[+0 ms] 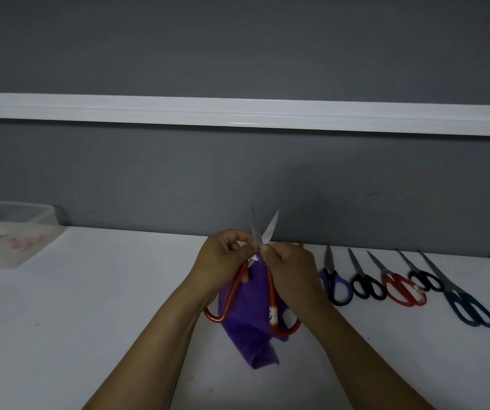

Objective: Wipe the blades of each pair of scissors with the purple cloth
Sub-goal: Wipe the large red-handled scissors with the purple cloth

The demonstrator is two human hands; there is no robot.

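Observation:
Red-handled scissors (263, 232) are held upright above the white table, blades spread open and pointing up and away from me. My left hand (223, 260) grips them just below the pivot on the left side. My right hand (292, 273) pinches at the base of the blades on the right. The purple cloth (252, 327) hangs down between the red handle loops, and its lower end lies on the table. Which fingers hold the cloth is hidden.
Several more scissors lie in a row on the right of the table (90, 306): blue-handled (337, 287), black (366, 285), red (403, 290), black (425, 279) and dark teal (468, 309). A clear plastic box (10, 232) stands at far left. A grey wall (238, 179) backs the table.

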